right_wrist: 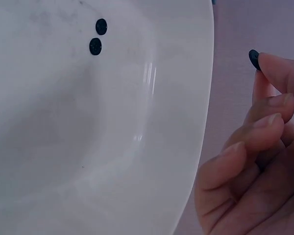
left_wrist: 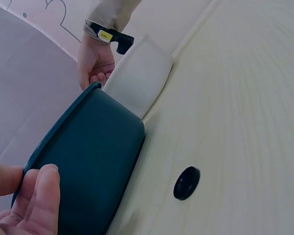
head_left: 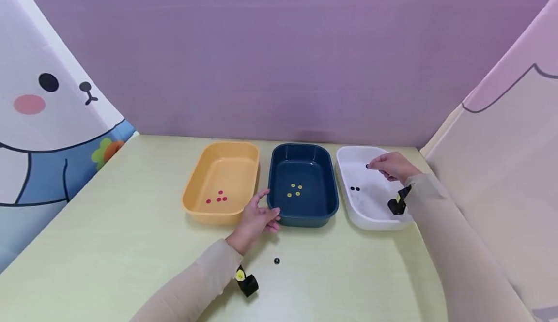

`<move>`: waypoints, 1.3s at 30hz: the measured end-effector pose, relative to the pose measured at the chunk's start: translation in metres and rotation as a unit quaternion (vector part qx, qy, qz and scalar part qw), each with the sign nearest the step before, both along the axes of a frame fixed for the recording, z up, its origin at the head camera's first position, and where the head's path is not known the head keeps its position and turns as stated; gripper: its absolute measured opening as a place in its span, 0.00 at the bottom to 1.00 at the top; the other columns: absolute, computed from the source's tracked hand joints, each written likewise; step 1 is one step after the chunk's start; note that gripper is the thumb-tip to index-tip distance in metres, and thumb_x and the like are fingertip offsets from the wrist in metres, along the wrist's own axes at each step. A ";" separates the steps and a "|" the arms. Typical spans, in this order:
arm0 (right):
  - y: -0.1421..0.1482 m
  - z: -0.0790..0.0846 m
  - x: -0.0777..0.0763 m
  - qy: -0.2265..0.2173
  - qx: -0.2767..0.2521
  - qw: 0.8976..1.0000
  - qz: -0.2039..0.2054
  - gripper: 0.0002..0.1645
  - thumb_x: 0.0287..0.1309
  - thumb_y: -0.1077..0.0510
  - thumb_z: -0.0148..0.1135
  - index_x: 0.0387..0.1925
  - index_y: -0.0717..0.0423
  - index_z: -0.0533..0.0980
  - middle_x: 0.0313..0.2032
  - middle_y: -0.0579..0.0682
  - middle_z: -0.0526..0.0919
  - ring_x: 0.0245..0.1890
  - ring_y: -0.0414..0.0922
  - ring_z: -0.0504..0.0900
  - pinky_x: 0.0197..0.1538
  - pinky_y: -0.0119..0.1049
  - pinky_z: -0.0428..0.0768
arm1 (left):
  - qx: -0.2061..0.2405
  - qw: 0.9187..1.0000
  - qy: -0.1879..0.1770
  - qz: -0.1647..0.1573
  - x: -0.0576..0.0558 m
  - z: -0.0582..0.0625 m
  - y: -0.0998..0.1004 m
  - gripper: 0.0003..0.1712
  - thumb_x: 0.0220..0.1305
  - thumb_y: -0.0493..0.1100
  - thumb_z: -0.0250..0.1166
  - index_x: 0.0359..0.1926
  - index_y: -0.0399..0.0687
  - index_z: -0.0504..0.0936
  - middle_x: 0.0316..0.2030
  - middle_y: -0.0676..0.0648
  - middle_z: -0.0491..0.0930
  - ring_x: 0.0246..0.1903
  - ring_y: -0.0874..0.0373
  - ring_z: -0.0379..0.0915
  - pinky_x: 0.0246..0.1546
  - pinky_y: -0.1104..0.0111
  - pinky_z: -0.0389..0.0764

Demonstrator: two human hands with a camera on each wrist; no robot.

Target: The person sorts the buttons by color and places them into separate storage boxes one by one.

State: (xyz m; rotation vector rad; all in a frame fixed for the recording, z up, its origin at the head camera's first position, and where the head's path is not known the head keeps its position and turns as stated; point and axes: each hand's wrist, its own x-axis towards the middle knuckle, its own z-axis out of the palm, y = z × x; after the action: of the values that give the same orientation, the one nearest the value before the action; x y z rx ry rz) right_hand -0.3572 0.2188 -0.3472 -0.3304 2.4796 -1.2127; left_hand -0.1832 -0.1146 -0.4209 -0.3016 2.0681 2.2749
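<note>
In the head view my right hand [head_left: 392, 165] is over the white tray [head_left: 368, 222]. Its thumb and index finger pinch a small black button [right_wrist: 255, 59], clear of the tray's surface in the right wrist view. Two more black buttons [right_wrist: 98, 36] lie on the tray's floor. My left hand [head_left: 255, 220] is at the near left corner of the dark blue tray [head_left: 305, 221], gripping its rim between thumb and fingers. Several yellow buttons [head_left: 298, 193] lie inside that tray. One black button [head_left: 276, 261] lies on the table in front of it.
A yellow-orange tray [head_left: 220, 148] stands left of the blue one, with several red buttons [head_left: 220, 192] in it. The three trays stand in a row on the pale table [head_left: 109, 244]. A purple backdrop [head_left: 279, 60] rises behind, with printed cloth at both sides.
</note>
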 end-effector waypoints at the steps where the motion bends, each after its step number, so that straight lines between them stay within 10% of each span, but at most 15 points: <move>1: 0.001 0.000 0.000 -0.002 0.001 1.000 0.000 0.20 0.62 0.60 0.58 0.47 0.75 0.74 0.14 0.41 0.65 0.15 0.35 0.62 0.20 0.26 0.62 | 0.001 1.000 0.000 0.000 0.000 0.000 0.001 0.36 0.66 0.31 0.59 0.71 0.42 0.56 0.24 0.45 0.78 0.15 0.61 0.75 0.20 0.73 0.80; 39: 0.004 -0.059 -0.025 -0.041 0.119 0.992 0.030 0.11 0.55 0.59 0.59 0.33 0.65 0.79 0.11 0.42 0.66 0.13 0.35 0.63 0.19 0.25 0.63 | 0.003 1.000 0.004 0.003 -0.001 -0.003 0.001 0.36 0.65 0.29 0.59 0.70 0.41 0.56 0.23 0.46 0.77 0.14 0.61 0.75 0.19 0.72 0.80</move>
State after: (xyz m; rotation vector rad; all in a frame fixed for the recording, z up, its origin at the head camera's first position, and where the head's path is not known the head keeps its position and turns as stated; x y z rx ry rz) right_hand -0.3819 0.2230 -0.4057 -0.2824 2.4902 -0.8779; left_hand -0.1844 -0.1138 -0.4236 -0.2986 2.0659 2.2890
